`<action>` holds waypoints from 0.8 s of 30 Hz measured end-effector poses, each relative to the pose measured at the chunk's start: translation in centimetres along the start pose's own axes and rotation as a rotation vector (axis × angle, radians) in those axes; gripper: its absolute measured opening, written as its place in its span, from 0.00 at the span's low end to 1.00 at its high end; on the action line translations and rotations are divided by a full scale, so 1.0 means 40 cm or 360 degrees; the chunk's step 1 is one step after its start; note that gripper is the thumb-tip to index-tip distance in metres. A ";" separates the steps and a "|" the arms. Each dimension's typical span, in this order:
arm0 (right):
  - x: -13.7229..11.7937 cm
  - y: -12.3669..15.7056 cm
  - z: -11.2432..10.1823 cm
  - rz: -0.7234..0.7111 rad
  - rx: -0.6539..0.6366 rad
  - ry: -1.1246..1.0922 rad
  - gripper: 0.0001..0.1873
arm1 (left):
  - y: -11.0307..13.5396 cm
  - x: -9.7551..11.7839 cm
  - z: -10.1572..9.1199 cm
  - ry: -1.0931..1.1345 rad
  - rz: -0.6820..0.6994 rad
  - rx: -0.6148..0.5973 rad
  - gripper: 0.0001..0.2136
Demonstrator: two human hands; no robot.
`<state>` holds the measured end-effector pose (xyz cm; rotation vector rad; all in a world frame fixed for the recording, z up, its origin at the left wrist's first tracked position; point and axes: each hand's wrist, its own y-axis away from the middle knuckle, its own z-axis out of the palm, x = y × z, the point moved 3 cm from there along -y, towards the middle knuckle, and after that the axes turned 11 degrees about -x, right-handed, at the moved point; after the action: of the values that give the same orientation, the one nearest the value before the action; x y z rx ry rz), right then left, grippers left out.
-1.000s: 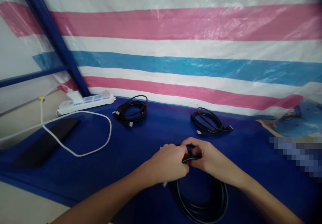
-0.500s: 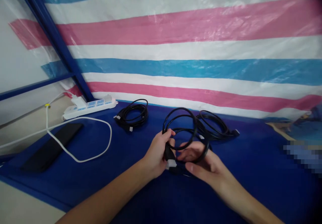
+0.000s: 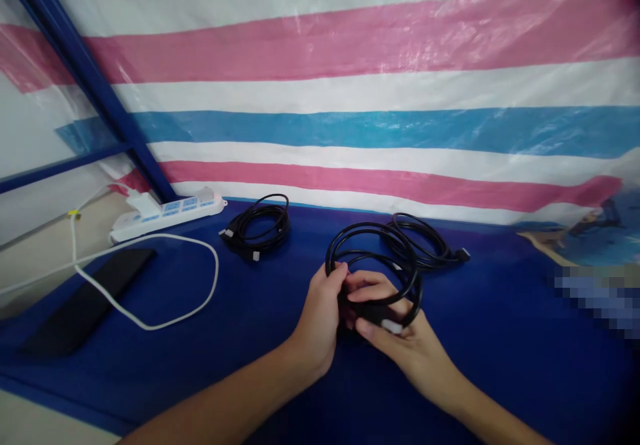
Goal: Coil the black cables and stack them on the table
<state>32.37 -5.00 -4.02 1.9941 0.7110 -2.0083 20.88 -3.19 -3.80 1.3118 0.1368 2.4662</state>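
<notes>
A black cable (image 3: 370, 226), wound in loose loops, is held up between both hands near the middle of the head view. My left hand (image 3: 320, 312) is closed around the left side of the loops. My right hand (image 3: 395, 322) grips the lower right part, its thumb and fingers on a black connector (image 3: 373, 313) with a pale end. The loops rise above both hands. Some of the cable inside the fingers is hidden. Behind it lies a second coiled black cable (image 3: 425, 248) on the blue surface, partly covered by the held loops.
Another coiled black cable (image 3: 260, 228) lies to the left. A white power strip (image 3: 170, 213) stands at the back left, with a white cord (image 3: 216, 272) looping over a flat black object (image 3: 90, 302). A striped plastic sheet (image 3: 325, 128) hangs behind the blue surface (image 3: 250, 298).
The connector with the pale end has gone from beside my left hand to my right hand's fingers. My right hand has closed on the cable, and the loops lie closer together. The view has shifted slightly.
</notes>
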 end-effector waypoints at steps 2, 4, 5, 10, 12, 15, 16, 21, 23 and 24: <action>-0.010 0.003 -0.008 0.0017 -0.0041 -0.0301 0.06 | -0.004 0.021 -0.012 0.0006 -0.0013 -0.0059 0.08; -0.021 0.003 -0.012 0.0050 -0.0132 -0.0650 0.09 | -0.012 0.046 -0.026 0.0024 -0.0040 -0.0107 0.10; -0.026 0.002 -0.013 0.0074 -0.0173 -0.0806 0.11 | -0.016 0.058 -0.031 0.0031 -0.0072 -0.0147 0.11; -0.032 -0.008 -0.031 0.0393 -0.0091 -0.1060 0.14 | -0.028 0.091 -0.013 -0.0174 -0.0481 -0.0626 0.11; -0.029 -0.008 -0.043 0.0594 -0.0101 -0.1001 0.15 | -0.031 0.092 0.004 -0.0437 -0.0586 -0.0849 0.11; -0.030 -0.005 -0.071 0.0788 -0.0049 -0.0866 0.20 | -0.044 0.082 0.024 -0.0628 -0.0580 -0.1042 0.13; -0.030 -0.004 -0.081 0.0831 -0.0037 -0.0807 0.21 | -0.049 0.078 0.029 -0.0675 -0.0530 -0.1067 0.13; -0.012 0.001 -0.095 0.1171 -0.0242 -0.0653 0.27 | -0.063 0.068 0.049 -0.1249 0.0065 -0.1154 0.21; -0.006 -0.001 -0.087 0.1156 -0.0276 -0.0665 0.28 | -0.062 0.061 0.050 -0.1224 0.0149 -0.1199 0.12; -0.005 -0.004 -0.082 0.1081 -0.0263 -0.0662 0.27 | -0.064 0.060 0.044 -0.1168 0.0174 -0.1131 0.09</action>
<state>35.18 -3.31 -3.66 1.3868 0.0759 -1.7682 21.74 -0.10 -1.53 1.7490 -0.9065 1.6631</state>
